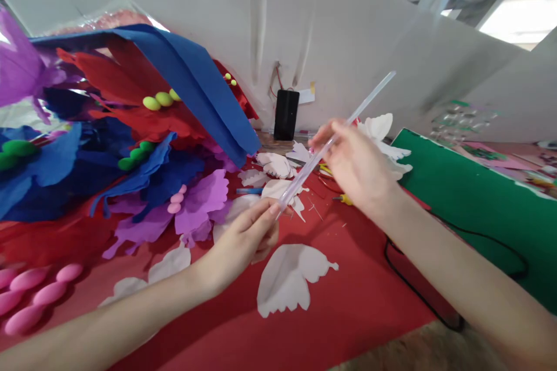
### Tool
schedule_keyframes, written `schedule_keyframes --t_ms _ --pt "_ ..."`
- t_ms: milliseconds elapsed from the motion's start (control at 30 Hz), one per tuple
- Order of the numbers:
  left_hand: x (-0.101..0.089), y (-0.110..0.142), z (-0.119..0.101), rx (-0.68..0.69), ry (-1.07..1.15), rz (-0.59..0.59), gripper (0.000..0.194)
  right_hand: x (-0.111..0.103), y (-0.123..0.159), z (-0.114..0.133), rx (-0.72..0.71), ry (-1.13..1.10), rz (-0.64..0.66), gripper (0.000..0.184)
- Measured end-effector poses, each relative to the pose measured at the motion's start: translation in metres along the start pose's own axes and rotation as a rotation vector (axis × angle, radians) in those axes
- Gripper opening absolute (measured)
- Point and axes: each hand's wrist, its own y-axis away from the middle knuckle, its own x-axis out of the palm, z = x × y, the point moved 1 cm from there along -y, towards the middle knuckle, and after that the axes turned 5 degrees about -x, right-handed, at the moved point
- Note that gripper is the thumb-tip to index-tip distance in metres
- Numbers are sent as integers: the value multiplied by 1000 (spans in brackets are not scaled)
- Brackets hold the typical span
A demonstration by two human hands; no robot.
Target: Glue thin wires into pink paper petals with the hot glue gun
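Observation:
A long translucent plastic stick (311,166) slants up to the right between my hands, above the red work surface. My left hand (255,229) pinches its lower end between thumb and fingers. Farther up, my right hand (357,159) has its fingers closed around the stick, whose thin upper end sticks out past them. Below my hands lies a white paper butterfly cutout (289,278). More white cutouts (276,165) are piled behind the stick. A small yellow-handled tool (346,199) rests close to my right hand, partly hidden.
Purple (204,203), blue and red butterfly shapes with beadlike bodies crowd the left. Pink oval beads (50,293) sit at the lower left. A black phone (286,115) leans at the back. On the right are a green sheet (474,208) and a black cable (418,284).

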Motion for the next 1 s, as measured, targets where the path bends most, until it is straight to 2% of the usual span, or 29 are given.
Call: schedule_keyframes --t_ms 33,167,333,433,600,667,733,833,933,1000 --pt "0 0 0 3 -5 -23 23 4 14 -2 57 33 64 9" --pt "0 3 -3 -31 -50 -60 24 10 56 -5 134 143 116 12" --pt "2 6 -4 -78 -87 38 24 9 73 -1 136 182 283 11" --pt "2 5 -4 -61 -68 72 23 8 81 2 96 186 280 10" --pt "-4 1 -8 -34 22 -164 17 2 95 10 -20 208 217 10" --pt "-6 0 -10 -8 23 -217 18 -7 85 12 -28 133 115 11" --pt "-6 1 -12 33 11 -230 19 -18 63 9 35 36 2 14" --pt "-3 4 -12 82 2 -221 21 -32 20 -10 362 104 57 8" --pt "0 7 -9 88 -1 -172 22 -35 -17 -42 513 169 110 6" --pt "1 9 -6 91 -12 -132 22 -31 -35 -65 576 209 133 23"
